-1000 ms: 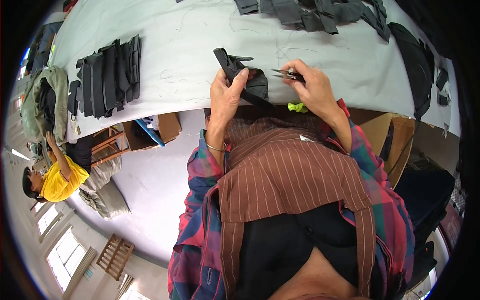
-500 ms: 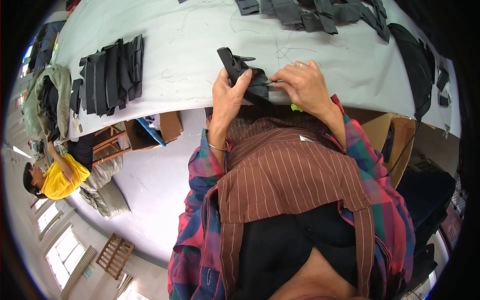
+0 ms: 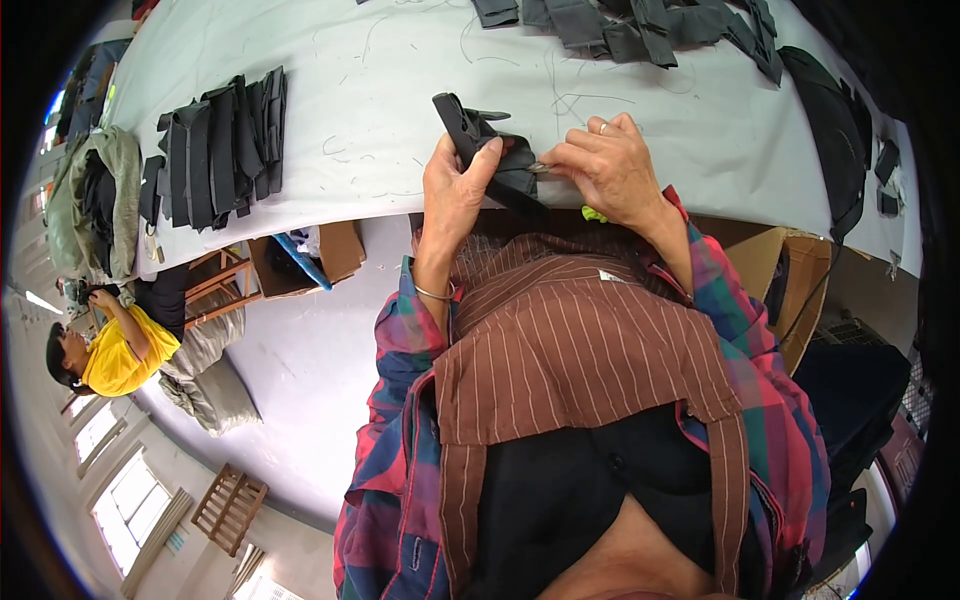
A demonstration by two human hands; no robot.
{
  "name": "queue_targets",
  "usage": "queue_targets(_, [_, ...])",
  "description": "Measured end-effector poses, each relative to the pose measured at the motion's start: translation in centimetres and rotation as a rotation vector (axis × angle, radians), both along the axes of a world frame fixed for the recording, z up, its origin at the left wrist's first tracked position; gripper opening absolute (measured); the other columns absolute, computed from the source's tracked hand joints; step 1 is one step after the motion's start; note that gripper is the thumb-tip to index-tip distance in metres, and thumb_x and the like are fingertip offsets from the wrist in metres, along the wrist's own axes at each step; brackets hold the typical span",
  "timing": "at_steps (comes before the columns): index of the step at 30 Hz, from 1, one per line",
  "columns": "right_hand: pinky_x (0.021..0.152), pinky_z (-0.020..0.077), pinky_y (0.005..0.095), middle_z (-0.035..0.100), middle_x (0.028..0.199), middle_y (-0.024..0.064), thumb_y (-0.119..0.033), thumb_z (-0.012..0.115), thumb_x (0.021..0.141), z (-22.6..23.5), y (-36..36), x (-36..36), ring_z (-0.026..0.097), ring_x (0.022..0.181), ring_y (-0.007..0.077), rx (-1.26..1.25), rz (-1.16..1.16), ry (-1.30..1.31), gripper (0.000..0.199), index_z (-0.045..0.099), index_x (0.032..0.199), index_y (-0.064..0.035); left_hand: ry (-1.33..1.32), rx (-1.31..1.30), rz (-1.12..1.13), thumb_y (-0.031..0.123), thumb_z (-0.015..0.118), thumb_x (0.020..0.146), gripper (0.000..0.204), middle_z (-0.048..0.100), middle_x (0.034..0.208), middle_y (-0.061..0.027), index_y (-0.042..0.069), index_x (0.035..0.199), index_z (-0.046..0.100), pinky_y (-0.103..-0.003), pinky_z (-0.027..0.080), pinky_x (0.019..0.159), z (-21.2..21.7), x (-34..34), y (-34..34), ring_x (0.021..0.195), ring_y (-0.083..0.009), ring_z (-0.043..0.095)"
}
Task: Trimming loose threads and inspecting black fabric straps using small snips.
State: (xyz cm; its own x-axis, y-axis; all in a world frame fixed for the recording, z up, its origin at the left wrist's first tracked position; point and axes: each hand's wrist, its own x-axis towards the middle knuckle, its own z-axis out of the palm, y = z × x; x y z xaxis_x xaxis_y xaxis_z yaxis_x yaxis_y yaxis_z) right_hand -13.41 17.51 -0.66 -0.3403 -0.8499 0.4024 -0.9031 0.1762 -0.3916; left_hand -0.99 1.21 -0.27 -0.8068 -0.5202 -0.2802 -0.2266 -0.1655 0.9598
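Observation:
My left hand (image 3: 459, 190) is closed round a folded strip of black fabric (image 3: 513, 178), thumb on top, above the table's near edge. The strip's upper end sticks up past my fingers, and a loose flap points right. My right hand (image 3: 606, 165) is closed in a pinch on a small, thin metal tool (image 3: 541, 168). The tool's tip meets the fabric's right edge; most of it is hidden by my fingers, so its exact kind cannot be made out.
A row of black fabric strips (image 3: 215, 150) lies on the white-covered table (image 3: 370, 110) at left. More dark strips (image 3: 620, 40) lie at the far side, with a black bag-like piece (image 3: 825, 135) at right. Cardboard boxes (image 3: 340, 250) stand below. A person in yellow (image 3: 125, 355) works at far left.
My right hand and the metal tool have shifted very slightly at the fabric's edge. My left hand holds nearly still. The person in yellow has moved a hand.

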Motion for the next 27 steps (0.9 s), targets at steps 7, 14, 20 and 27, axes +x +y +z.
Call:
queue_targets(7, [0.065,0.0317,0.0313,0.054,0.069,-0.0038,-0.015,0.067,0.077,0.4,-0.7,0.4,0.053,0.069,0.0158,-0.009,-0.05,-0.091,0.006,0.064,0.081,-0.0175,-0.007,0.022,-0.007,0.02,0.059,0.091,0.028,0.067,0.099,-0.0101,-0.003,0.107,0.058,-0.027,0.045,0.086,-0.4,0.3,-0.5,0.091,-0.013,0.06])
queue_targets(14, [0.064,0.0322,0.0319,0.053,0.072,-0.0023,-0.015,0.066,0.076,-0.1,-1.9,0.7,0.052,0.07,0.0169,-0.009,0.039,0.003,0.012,0.066,0.088,-0.016,0.053,0.072,0.044,0.019,0.065,0.087,0.021,0.06,0.083,0.0011,0.001,0.096,0.06,-0.02,0.04,0.064,-0.8,0.1,-0.3,0.072,-0.0046,0.048])
queue_targets(20, [0.063,0.0322,0.032,0.051,0.073,-0.0027,-0.016,0.066,0.075,-0.8,-2.2,0.8,0.052,0.072,0.0162,0.014,0.058,0.115,0.011,0.066,0.086,-0.0167,0.039,0.071,0.058,0.019,0.065,0.086,0.023,0.059,0.083,0.0016,0.0,0.097,0.059,-0.02,0.04,0.063,-0.7,0.2,-0.3,0.072,-0.0043,0.049])
queue_targets(27, [0.063,0.0322,0.0321,0.051,0.073,-0.0028,-0.016,0.066,0.075,-1.0,-2.5,0.9,0.051,0.072,0.0163,0.006,0.066,0.083,0.01,0.065,0.085,-0.0169,0.027,0.056,0.062,0.019,0.064,0.086,0.023,0.059,0.084,0.0011,0.0,0.097,0.059,-0.02,0.041,0.063,-0.9,0.3,-0.4,0.072,-0.0047,0.049])
